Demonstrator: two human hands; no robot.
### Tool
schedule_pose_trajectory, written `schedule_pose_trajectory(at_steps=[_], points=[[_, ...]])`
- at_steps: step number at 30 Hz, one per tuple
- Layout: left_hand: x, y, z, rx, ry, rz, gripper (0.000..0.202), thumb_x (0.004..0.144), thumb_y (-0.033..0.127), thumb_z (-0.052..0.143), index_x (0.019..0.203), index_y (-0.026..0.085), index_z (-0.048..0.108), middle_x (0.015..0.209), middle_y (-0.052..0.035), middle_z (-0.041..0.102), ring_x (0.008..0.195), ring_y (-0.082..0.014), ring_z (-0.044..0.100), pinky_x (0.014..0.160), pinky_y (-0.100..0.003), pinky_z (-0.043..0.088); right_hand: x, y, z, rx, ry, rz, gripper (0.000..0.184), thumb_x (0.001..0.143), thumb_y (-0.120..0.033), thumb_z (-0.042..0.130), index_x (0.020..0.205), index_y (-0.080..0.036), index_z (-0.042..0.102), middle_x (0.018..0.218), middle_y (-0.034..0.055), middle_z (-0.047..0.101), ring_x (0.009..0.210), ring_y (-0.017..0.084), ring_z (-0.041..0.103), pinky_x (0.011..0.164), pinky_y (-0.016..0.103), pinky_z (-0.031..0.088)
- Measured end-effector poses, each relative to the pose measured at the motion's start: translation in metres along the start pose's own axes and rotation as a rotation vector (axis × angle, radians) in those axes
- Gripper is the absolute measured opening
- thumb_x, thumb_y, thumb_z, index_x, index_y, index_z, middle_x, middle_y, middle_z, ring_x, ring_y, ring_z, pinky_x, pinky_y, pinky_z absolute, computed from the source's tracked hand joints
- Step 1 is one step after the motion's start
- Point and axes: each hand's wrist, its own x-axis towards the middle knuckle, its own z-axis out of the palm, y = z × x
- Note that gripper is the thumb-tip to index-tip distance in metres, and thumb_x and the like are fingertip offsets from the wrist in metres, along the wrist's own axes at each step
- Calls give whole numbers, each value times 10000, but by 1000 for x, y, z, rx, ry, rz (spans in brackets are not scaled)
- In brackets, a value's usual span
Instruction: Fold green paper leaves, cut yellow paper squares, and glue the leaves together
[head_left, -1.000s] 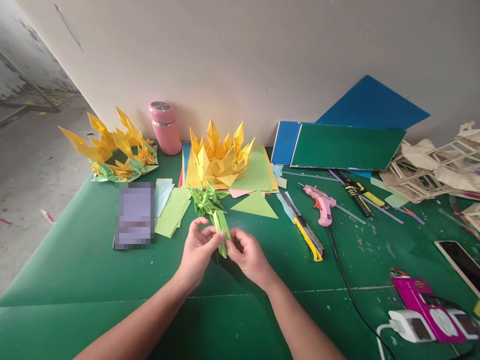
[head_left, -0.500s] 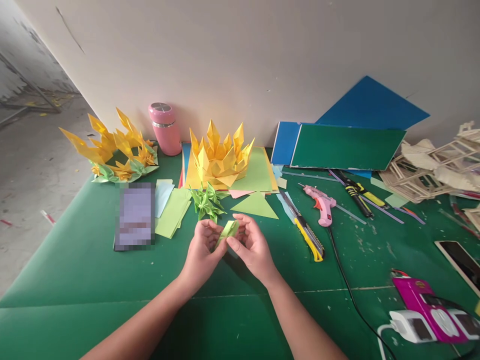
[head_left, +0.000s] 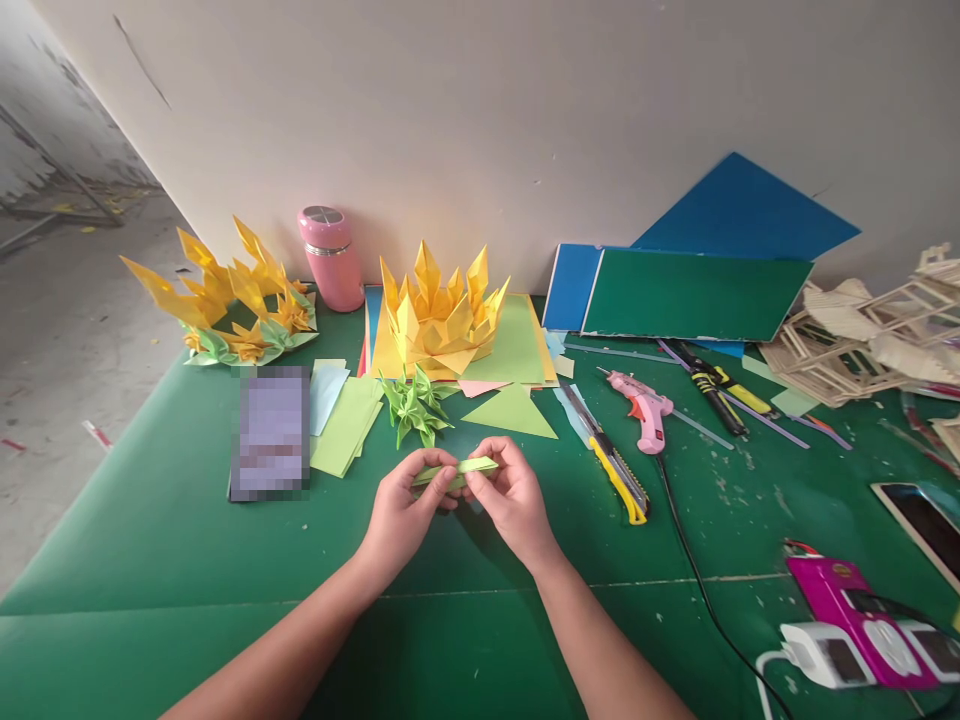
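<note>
Between my two hands is a small folded piece of light green paper, held above the green tabletop. My left hand pinches its left end between thumb and fingers. The right end is gripped by my right hand, thumb on the near side and fingers behind. Part of the paper is hidden by my fingers. Just beyond my hands lies a cluster of green folded paper leaves. A green paper triangle rests to its right, and a stack of green paper sheets to its left.
At the back stand a yellow paper crown, a second crown with flowers and a pink flask. Rightward lie a yellow utility knife, a pink glue gun with its cord, a power strip and a wooden stick model.
The folded green paper has turned from a steep slant to lying nearly level between my hands. My fingers have shifted along it; the things on the table stay put.
</note>
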Motion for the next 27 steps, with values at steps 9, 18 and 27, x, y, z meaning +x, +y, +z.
schedule_pose_trajectory(at_steps=[9,18,27], points=[[3,5,-2,59,-14,-102,388,649,538,691,714,164,610,592,2,648,550,-148,635,571,-266,531,-1,4,0,-178,-28,-118,147,811,-315,606,928,-230,585,837,8,617,626,119,614,575,235,545],[1,3,-1,163,15,-67,332,664,500,657,652,174,594,514,10,621,500,-142,610,532,-256,509,-2,3,0,-381,0,-263,58,829,-263,591,854,-220,621,836,30,630,718,149,618,600,243,538],[1,3,-1,116,-51,-58,328,679,497,663,680,175,603,618,-7,670,563,-151,654,590,-267,546,0,4,0,-244,18,-76,121,788,-321,634,810,-206,603,766,7,615,624,129,587,545,234,502]])
